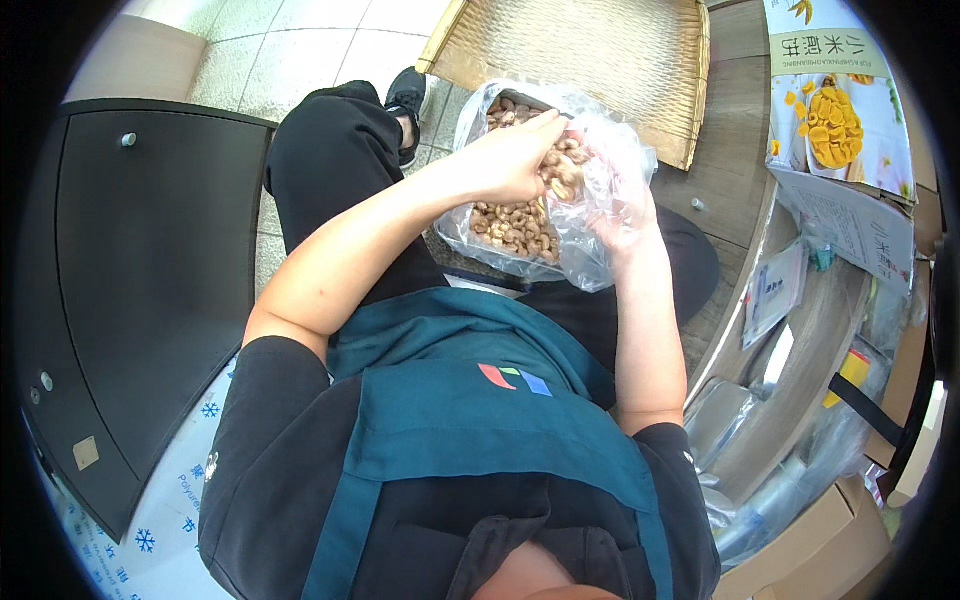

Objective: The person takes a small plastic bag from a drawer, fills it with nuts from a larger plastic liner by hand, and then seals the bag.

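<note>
Over my lap, in front of the teal apron (495,435), rests a container lined with a clear plastic bag (495,262). Inside it lie many cashew nuts (514,229) with brown skins. My left hand (517,157) reaches across the bag's mouth, fingers extended, with cashews against its palm side; its grip is partly hidden. On the right, my right hand (622,214) is behind and within the bunched clear plastic, close to a slightly blurred group of cashews between the two hands. The plastic covers most of its fingers.
A woven bamboo tray (585,60) lies beyond the bag. A black cabinet (157,285) stands at left. At right, a printed food carton (840,120), plastic packages (776,292) and an open cardboard box (795,540) sit on or beside a wood-grain shelf (795,375).
</note>
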Tool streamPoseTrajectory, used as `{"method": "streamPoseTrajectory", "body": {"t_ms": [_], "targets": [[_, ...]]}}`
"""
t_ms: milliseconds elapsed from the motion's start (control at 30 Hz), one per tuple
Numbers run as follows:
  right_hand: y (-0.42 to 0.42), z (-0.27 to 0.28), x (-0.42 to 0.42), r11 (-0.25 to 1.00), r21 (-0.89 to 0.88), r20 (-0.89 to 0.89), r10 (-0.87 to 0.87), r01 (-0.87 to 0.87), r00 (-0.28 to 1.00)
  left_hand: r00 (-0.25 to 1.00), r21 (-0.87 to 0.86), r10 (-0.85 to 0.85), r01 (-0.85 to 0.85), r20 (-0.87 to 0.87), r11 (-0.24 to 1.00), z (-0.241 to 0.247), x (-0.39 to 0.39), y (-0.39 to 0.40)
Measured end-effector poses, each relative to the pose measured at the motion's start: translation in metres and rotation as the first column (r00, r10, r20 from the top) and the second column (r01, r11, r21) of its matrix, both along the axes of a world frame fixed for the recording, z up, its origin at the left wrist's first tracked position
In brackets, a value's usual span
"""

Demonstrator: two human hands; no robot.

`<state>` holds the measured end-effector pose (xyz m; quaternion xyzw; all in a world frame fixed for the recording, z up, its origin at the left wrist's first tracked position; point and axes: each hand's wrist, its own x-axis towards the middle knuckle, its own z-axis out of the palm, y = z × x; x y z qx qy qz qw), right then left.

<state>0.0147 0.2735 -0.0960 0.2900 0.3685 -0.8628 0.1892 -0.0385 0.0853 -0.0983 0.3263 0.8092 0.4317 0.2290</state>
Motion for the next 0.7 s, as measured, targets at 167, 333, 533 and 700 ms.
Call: {"method": "streamPoseTrajectory", "body": {"t_ms": [167, 333, 533, 700], "targets": [[0.002, 0.004, 0.005, 0.999, 0.013, -0.049, -0.042, 0.042, 0.998, 0.974, 0.064, 0.123, -0.113, -0.188, 0.992, -0.009, 0.009, 0.002], [0.005, 0.014, 0.005, 0.987, -0.157, -0.079, 0.033, -0.045, 0.996, 0.999, 0.026, 0.031, -0.032, 0.020, 0.999, -0.006, -0.002, 0.003], [0.002, 0.030, 0.007, 0.986, -0.169, -0.093, -0.035, 0.019, 0.995, 0.995, 0.003, 0.099, -0.099, 0.000, 0.995, -0.001, -0.004, -0.002], [-0.002, 0.057, 0.007, 0.989, -0.141, -0.205, -0.068, 0.039, 0.976, 0.972, 0.113, 0.170, -0.153, -0.160, 0.982, -0.022, -0.012, -0.009]]}}
